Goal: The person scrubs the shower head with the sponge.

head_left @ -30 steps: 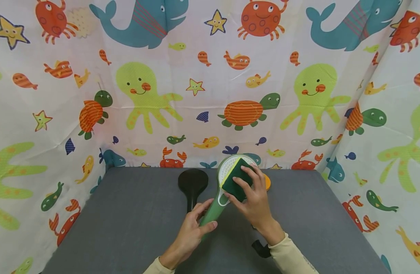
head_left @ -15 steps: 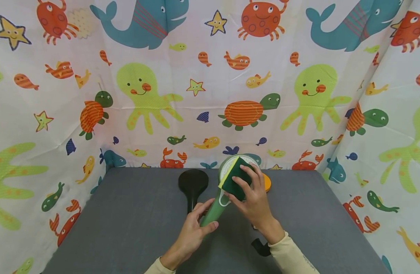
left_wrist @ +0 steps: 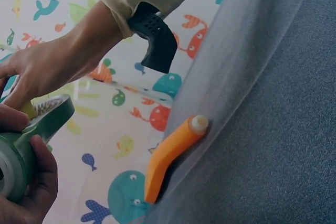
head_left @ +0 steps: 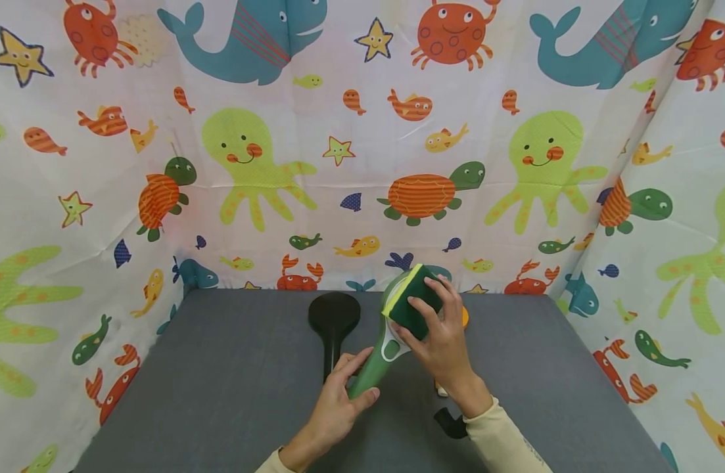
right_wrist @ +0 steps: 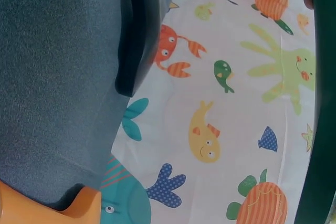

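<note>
My left hand (head_left: 332, 408) grips the green handle of a shower head (head_left: 371, 373), held tilted above the table with its round head up and to the right. My right hand (head_left: 444, 338) holds a sponge (head_left: 418, 307), dark green on one side and yellow on the other. The yellow side lies against the pale spray face and hides most of it. In the left wrist view, the dotted spray face (left_wrist: 48, 107) shows beside the sponge's yellow edge. The green handle (right_wrist: 324, 114) runs down the right side of the right wrist view.
A black shower head (head_left: 334, 315) lies on the grey table (head_left: 238, 381), left of the hands. An orange shower head (left_wrist: 170, 153) with a white end lies at the right, mostly hidden behind the right hand in the head view. Patterned curtains (head_left: 362, 197) enclose the table.
The sponge has moved slightly up over the spray face, covering its upper edge. The shower head has tilted a little, and more of the white ring at its neck shows.
</note>
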